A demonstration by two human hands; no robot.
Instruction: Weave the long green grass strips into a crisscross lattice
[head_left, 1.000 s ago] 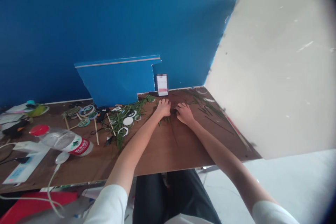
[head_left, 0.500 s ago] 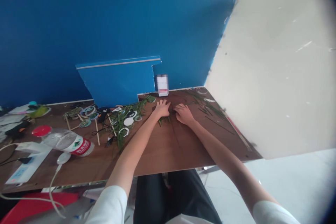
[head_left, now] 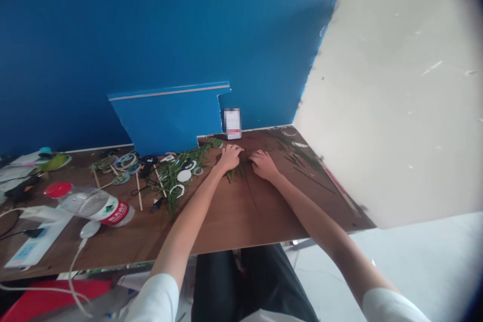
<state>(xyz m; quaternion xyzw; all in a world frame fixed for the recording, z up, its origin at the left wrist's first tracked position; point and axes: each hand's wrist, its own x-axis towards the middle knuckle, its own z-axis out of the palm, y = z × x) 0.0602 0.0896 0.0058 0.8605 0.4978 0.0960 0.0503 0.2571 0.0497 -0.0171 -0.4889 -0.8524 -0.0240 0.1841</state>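
My left hand rests on the brown table with its fingers bent over a small bunch of narrow green leaf strips, whose ends stick out below it. Close on its right, my right hand has thumb and fingers drawn together in a pinch. What lies between those fingertips is too small to make out. One thin dark strand runs from the gap between both hands toward the table's front. A phone-like device with a blurred screen stands upright behind my hands, against the blue wall.
Left of my hands lies a pile of green strips with white rings and discs, sticks and tape rolls. A plastic bottle with a red cap lies beside a power strip. More strips lie to the right by the white panel.
My left hand has shifted very slightly left. My right hand stays almost in place, and the view has moved a little.
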